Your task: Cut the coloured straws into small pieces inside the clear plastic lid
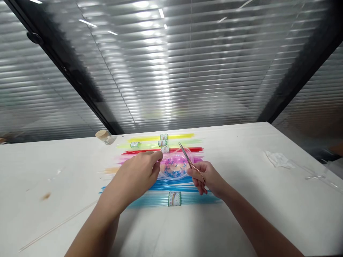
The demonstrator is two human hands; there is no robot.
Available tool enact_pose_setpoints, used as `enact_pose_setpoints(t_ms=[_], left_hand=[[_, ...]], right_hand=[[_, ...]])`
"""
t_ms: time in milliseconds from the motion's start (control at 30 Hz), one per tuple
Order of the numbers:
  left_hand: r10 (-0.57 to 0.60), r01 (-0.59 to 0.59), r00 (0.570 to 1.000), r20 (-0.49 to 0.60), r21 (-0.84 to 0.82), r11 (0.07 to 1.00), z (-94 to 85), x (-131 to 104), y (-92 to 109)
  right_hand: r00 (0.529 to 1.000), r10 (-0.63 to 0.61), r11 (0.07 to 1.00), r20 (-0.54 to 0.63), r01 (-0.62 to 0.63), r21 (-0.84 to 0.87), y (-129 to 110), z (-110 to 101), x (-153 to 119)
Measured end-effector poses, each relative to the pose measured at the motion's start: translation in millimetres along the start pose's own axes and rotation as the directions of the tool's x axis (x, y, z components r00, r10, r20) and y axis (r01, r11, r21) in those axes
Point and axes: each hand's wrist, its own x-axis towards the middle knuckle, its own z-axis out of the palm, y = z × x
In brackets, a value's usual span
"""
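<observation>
Scissors (189, 161): gripped in right hand (207, 177), blades parted over clear bowl (175, 165)
Left hand (139, 171): pinched on a straw
Progress: some cut pieces lie in bowl; banded straw bundles (163, 146) remain uncut

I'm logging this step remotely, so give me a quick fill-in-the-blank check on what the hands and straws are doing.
1. The right hand holds a pair of thin metal ____.
2. The left hand pinches something small above the clear round plastic ____ of cut pieces.
3. The bundle of straws nearest the person is light ____.
4. The small cork-lidded jar lies on the white ____.

Missing: scissors; dish; blue; table
</observation>
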Motion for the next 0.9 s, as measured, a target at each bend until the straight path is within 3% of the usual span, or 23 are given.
enact_pose_setpoints(t_ms=[400,900], left_hand=[[-0.024,0.022,0.999,0.028,0.051,0.998,2.2,-1.4,-2.4],[-0.005,-0.001,0.997,0.077,0.079,0.997,7.6,1.8,-5.6]], right_hand=[[0.999,0.04,0.999,0.036,-0.04,0.006,-3.0,6.5,-4.3],[0.977,0.18,0.982,0.118,-0.184,0.03,3.5,13.2,-7.3]])
